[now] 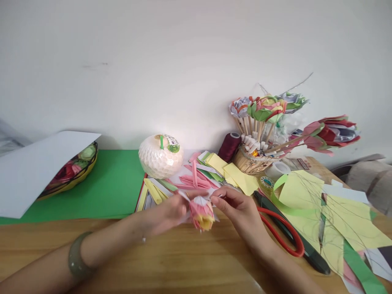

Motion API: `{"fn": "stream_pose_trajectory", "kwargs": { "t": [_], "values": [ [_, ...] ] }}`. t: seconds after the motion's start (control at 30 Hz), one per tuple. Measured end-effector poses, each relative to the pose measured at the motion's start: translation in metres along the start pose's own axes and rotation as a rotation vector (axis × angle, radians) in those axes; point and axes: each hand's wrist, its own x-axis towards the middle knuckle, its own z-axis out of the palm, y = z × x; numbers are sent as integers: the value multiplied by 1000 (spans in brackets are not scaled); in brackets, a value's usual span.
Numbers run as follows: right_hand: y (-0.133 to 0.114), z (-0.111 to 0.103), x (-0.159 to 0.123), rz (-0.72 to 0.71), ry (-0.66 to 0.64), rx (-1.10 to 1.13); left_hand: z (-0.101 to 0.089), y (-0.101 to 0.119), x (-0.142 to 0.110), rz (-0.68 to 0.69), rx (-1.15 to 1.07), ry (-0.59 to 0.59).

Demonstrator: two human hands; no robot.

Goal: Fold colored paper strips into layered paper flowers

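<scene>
Between my hands, above the wooden table, is a paper flower (202,214) with pink outer petals, a yellow centre and white petals near its top. My left hand (174,210), slightly blurred, has its fingers closed around the flower's left and rear side. The wrist of that arm wears a green bangle (80,255). From the right, my right hand (234,204) pinches a white petal at the flower's upper edge between thumb and forefinger. Behind the hands lie folded pink paper strips (194,179) and yellow paper pieces (237,173).
Red-handled scissors (283,232) lie right of my right hand, beside yellow paper sheets (349,216) with tangled thin wires. A basket of paper flowers (252,161) and a maroon thread spool (229,146) stand behind. A wrapped white coconut (161,157) sits near a green sheet (119,179).
</scene>
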Motion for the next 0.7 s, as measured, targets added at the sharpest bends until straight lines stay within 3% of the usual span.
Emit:
{"fn": "stream_pose_trajectory", "kwargs": {
  "t": [0.1, 0.2, 0.3, 0.47, 0.7],
  "values": [
    [-3, -1, -2, -80, -48, -83, -4, 11, 2, 10, 67, 218],
    [-5, 2, -6, -144, -148, -167, -4, 17, 3, -11, 237, 324],
    [-2, 6, -9, -175, -159, -229, -2, 15, 4, -79, 395, 259],
    [4, 9, -9, -220, -148, -277, 0, 11, 4, -154, 454, 135],
    [7, 10, -9, -244, -106, -309, 0, 7, 4, -146, 477, 240]
  ]
}}
